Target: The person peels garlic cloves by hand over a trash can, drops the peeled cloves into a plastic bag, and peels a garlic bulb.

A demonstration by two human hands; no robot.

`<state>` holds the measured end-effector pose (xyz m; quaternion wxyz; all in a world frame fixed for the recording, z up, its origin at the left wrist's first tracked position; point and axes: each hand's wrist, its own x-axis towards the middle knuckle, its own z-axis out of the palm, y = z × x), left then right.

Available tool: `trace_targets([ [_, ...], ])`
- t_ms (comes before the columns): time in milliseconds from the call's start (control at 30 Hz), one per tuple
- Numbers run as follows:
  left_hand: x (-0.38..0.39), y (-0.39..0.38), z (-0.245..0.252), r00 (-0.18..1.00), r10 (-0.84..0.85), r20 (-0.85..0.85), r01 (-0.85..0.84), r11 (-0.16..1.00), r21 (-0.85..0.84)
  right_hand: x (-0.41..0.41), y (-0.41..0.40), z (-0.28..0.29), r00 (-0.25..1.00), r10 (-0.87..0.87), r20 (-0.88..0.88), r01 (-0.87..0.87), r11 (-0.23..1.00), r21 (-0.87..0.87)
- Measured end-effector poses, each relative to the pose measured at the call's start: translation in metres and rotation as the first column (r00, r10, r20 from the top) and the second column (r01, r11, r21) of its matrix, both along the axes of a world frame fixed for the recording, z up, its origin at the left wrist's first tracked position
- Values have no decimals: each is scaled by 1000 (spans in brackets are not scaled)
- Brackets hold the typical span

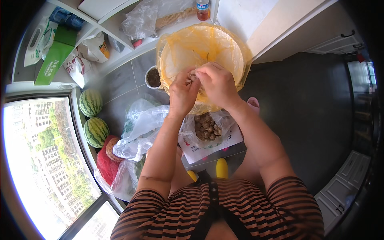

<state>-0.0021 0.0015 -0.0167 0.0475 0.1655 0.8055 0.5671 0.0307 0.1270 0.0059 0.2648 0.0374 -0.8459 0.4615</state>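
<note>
Both my hands meet over the near half of a round bin (pixel 225 39) lined with a translucent yellow plastic bag. Between the fingertips of my left hand (pixel 183 90) is a small pale, papery bulb (pixel 193 75), probably garlic. My right hand (pixel 217 82) pinches the same bulb from the other side; the fingers partly hide it. Below my wrists, an open clear plastic bag (pixel 223 120) holds several brownish round bulbs (pixel 207 127). It lies on a printed white sheet (pixel 192 153) on the floor.
A small pot of dark soil (pixel 153 78) stands left of the bin. Two watermelons (pixel 96 132), a red mesh bag (pixel 109 162) and white plastic bags (pixel 141 129) lie by the window. Shelves (pixel 120 36) rise behind, with a bottle (pixel 202 10). A pink slipper (pixel 253 103) is at right.
</note>
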Motion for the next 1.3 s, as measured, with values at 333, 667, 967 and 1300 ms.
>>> trace_targets([
  [333,-1,4,9,923,-166,348,7,909,416,-6,20,-5,942,40,334,213,698,-684],
  [667,-2,2,4,983,-68,170,48,991,123,1,13,6,954,26,298,20,989,-149],
  [967,-1,-1,7,979,-78,-190,64,995,-80,0,7,0,994,59,97,-58,998,-10],
  [1300,5,4,5,932,-154,-328,104,981,-165,3,0,-7,922,70,380,-53,997,-54],
])
